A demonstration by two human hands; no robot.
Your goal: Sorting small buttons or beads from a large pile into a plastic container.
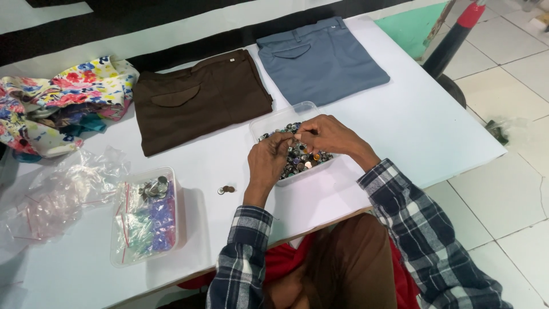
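My left hand [267, 161] and my right hand [329, 136] meet over a clear plastic tub [297, 110] filled with several small metal buttons [302, 159]. The fingertips of both hands pinch together around one small button just above the pile. Both arms wear plaid sleeves. A loose button [226, 189] lies on the white table [423, 126] just left of my left wrist.
Folded brown trousers [200, 100] and folded grey-blue trousers [320, 60] lie at the back. A second clear tub [147, 214] with small bags and buttons stands at the left, beside empty plastic bags [63, 191]. Floral cloth [57, 103] is heaped far left. Tiled floor lies to the right.
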